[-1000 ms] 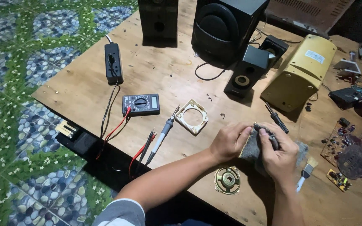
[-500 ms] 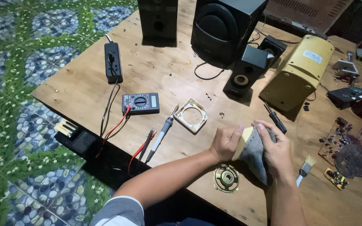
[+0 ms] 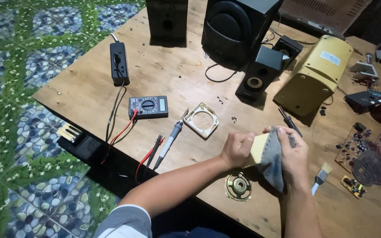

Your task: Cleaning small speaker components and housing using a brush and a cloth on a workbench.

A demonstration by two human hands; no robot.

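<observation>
Hands meet above table's near edge point(image 3: 89, 94). Your left hand point(image 3: 238, 149) curls shut round pale yellow piece point(image 3: 259, 147), gripping its left end. Your right hand point(image 3: 293, 152) clamps grey cloth point(image 3: 273, 163) against same piece, fingers folded over top. Round speaker driver point(image 3: 238, 186) lies on table just below your hands. Big yellow casing point(image 3: 316, 75) lies behind, small white rectangular label on upper face. Multimeter point(image 3: 148, 106) sits well left, square cream frame point(image 3: 201, 120) between.
</observation>
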